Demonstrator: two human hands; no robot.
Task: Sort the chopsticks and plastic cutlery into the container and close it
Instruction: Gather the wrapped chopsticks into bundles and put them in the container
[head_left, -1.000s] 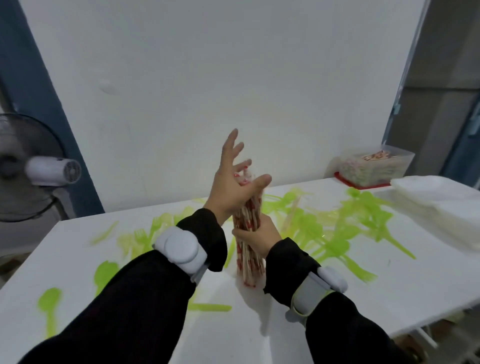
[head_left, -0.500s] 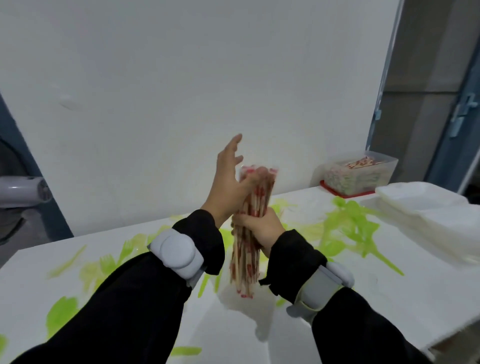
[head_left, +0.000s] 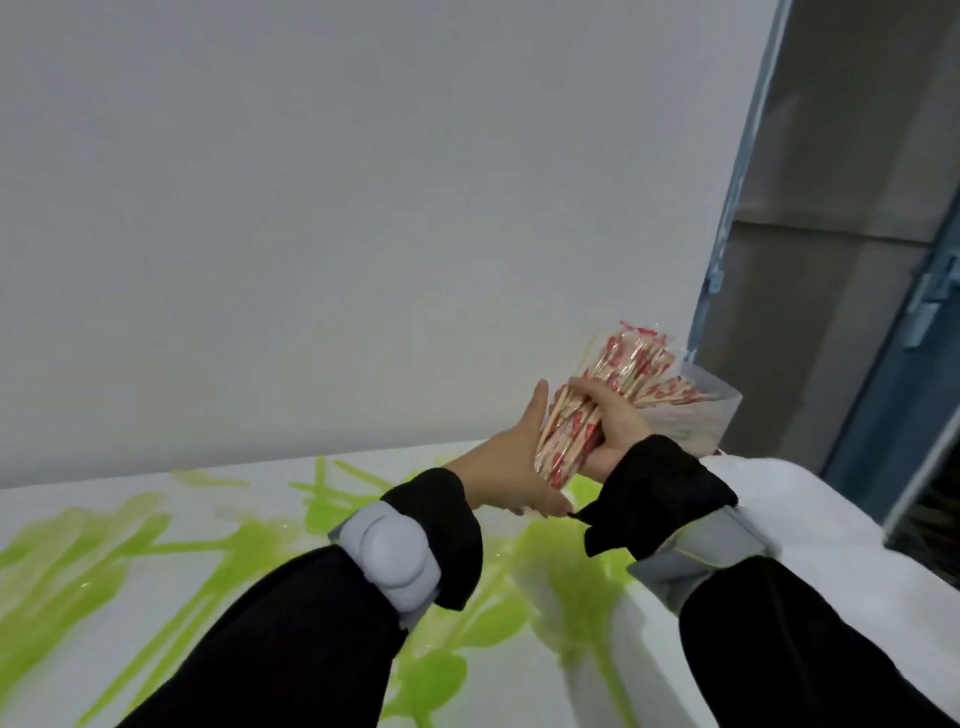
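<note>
Both arms wear long black sleeves (head_left: 291, 639) with loose, wide cuffs. A pale grey band with a rounded, lobed pod (head_left: 392, 558) wraps the left wrist. The right wrist carries a grey strap (head_left: 696, 556) edged with a thin yellow-green line.

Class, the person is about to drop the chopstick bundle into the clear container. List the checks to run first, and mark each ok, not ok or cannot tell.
1. Right hand grips chopstick bundle: ok.
2. Left hand, fingers straight, steadies the bundle's side: ok.
3. Bundle tips aim toward clear container: ok.
4. Container open on top: ok.
5. Room left inside the container: cannot tell, mostly hidden.
6. Green plastic cutlery sorted off the table: not ok, still scattered.
</note>
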